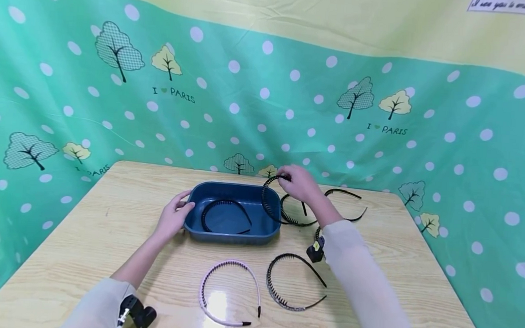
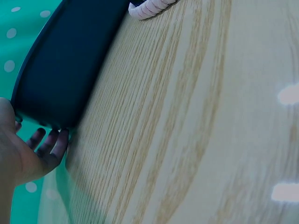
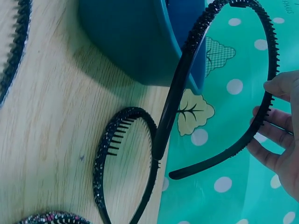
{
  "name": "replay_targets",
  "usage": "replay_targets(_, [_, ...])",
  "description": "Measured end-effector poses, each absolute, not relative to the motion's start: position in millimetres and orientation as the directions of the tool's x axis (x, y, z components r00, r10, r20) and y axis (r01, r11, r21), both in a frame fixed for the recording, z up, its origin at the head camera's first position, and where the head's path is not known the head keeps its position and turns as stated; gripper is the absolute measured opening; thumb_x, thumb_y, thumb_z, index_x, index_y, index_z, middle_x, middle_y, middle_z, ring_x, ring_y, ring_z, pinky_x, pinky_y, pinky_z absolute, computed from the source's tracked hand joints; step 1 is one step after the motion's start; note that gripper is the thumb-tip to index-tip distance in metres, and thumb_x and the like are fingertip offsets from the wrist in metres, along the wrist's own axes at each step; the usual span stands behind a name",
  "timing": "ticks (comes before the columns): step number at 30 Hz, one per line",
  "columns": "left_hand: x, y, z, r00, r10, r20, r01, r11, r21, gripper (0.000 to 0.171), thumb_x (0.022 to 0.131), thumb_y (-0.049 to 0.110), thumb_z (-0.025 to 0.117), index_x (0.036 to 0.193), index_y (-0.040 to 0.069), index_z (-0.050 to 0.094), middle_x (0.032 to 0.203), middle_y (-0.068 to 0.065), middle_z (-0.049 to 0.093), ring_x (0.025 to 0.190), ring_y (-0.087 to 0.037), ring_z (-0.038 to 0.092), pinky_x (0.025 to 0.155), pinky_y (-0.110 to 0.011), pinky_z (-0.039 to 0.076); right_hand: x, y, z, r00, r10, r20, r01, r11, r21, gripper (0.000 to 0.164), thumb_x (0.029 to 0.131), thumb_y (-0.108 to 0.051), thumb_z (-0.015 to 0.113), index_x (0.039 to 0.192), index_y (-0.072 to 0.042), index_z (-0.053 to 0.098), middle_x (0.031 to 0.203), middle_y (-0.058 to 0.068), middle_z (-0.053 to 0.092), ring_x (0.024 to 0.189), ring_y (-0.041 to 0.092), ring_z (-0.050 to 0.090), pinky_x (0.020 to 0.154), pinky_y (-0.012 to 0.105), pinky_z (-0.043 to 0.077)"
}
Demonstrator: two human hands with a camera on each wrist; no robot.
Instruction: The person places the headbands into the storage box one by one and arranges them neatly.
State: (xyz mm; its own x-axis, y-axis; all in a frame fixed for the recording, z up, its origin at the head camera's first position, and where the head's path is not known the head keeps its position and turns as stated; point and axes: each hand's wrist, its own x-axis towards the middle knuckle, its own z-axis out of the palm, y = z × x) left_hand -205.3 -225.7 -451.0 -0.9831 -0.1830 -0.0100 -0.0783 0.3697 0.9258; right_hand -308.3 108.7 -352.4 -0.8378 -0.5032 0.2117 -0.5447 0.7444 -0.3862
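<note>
Near the back of the table stands a blue plastic basin (image 1: pixel 231 239) with one black headband (image 1: pixel 204 215) lying inside. At the basin's left end my left hand (image 1: pixel 175 215) grips its wall, thumb by the rim; in the left wrist view the fingers (image 2: pixel 60 144) reach under its end. My right hand (image 1: pixel 301 183) pinches a black toothed headband (image 1: pixel 265 197) by one arm, at the basin's right end. In the right wrist view this headband (image 3: pixel 175 100) hangs in the air between thumb and fingers, its glittery band overlapping the basin (image 3: pixel 126 46).
Right of the basin lie more black headbands (image 1: pixel 353 192), one of them (image 3: pixel 98 172) close beside it. In front are a pale lilac headband (image 1: pixel 203 286) and a black one with a glittery band (image 1: pixel 270 280). A polka-dot cloth (image 1: pixel 266 109) hangs behind the table.
</note>
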Motion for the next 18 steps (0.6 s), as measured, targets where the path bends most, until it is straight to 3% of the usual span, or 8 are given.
replay_targets(18, [-205.6,-224.9,-450.4,-0.983,-0.18,-0.019,-0.085,0.367,0.926,0.047,0.098,0.028,0.047,0.143,0.019,0.038,0.125,-0.023,0.053,0.109,-0.034,0.056,0.078,-0.03,0.05,-306.4,91.1,-347.0,-0.837,-0.496,0.231,-0.545,0.725,-0.421,0.025,0.092,-0.021,0.052,0.111,-0.012,0.065,0.104,0.009,0.061,0.094,0.024,0.055,0.082,0.04,0.046])
